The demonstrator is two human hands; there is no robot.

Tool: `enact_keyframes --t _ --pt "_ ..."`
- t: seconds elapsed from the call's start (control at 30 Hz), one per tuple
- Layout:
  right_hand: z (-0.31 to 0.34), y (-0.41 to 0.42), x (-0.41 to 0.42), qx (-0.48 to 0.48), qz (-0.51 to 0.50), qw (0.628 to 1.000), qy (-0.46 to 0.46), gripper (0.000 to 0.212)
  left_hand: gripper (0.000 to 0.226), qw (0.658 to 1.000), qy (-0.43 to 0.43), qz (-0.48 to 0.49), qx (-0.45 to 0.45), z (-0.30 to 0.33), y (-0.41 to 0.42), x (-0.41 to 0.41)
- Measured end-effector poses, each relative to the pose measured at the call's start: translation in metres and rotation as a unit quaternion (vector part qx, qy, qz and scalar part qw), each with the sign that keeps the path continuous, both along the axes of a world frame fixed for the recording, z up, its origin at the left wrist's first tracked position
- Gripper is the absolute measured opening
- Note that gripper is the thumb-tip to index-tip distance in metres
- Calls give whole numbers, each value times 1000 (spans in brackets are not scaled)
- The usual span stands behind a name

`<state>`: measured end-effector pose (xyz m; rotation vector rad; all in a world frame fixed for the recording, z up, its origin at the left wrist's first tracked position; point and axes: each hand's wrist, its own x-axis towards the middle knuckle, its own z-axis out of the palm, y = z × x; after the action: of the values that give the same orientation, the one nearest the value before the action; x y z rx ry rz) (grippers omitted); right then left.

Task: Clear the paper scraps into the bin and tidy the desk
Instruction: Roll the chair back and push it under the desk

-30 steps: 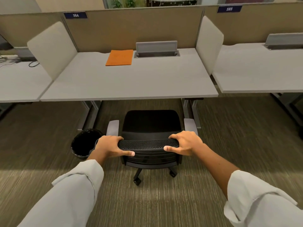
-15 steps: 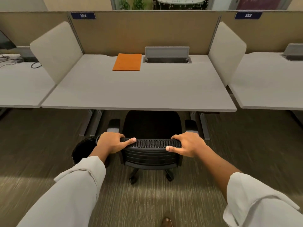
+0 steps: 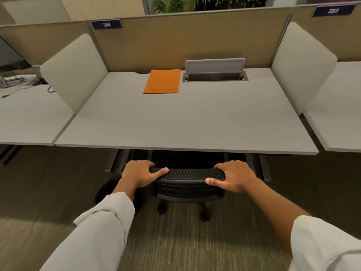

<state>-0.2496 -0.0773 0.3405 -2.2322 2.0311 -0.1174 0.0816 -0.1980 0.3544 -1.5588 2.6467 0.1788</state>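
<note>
Desk (image 3: 185,122): a wide grey top, bare of paper scraps as far as the view shows; an orange folder (image 3: 162,81) lies flat at the back, just beside the open cable hatch (image 3: 214,72).
Chair (image 3: 188,180): black, mesh-backed, its seat tucked beneath the desk edge, only the backrest top and the base below showing.
Bin (image 3: 106,189): dark and round, on the floor left of the chair, mostly hidden behind the left forearm (contents cannot be told).
Left hand (image 3: 139,175): curled over the left end of the backrest rim, fingers wrapped over the far side, thumb laid along the mesh.
Right hand (image 3: 235,176): gripping the right end likewise, fingers together over the top, thumb pointing inward.
Step in hand: likely pushing the chair home as part of tidying.
Doing it well: push evenly with both hands so the castors roll straight, steer clear of the bin, and stop short of knocking the backrest into the desk edge.
</note>
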Motion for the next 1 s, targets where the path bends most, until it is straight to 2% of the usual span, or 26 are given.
enact_keyframes --t 0.17,0.33,0.47,0.53,0.63,1.0 --pt "-5 -39 -13 -5 7 1000 -1 102 101 1000 6 9 -7 -7 -36 -5" --pt "-10 -66 -12 -22 6 1000 -17 95 84 1000 16 -4 -16 -14 -71 -5" --pt "-8 -87 -8 -26 -9 1000 -15 84 111 1000 -14 4 3 -19 -102 -5" --pt "-9 -93 -5 -1 -22 1000 -10 93 121 999 -24 9 34 -21 -112 -4" --pt "-13 -101 4 79 -35 996 11 114 123 998 -26 9 56 -28 -124 5" --pt "-3 -108 18 110 -103 989 14 120 125 998 -2 1 69 -30 -128 11"
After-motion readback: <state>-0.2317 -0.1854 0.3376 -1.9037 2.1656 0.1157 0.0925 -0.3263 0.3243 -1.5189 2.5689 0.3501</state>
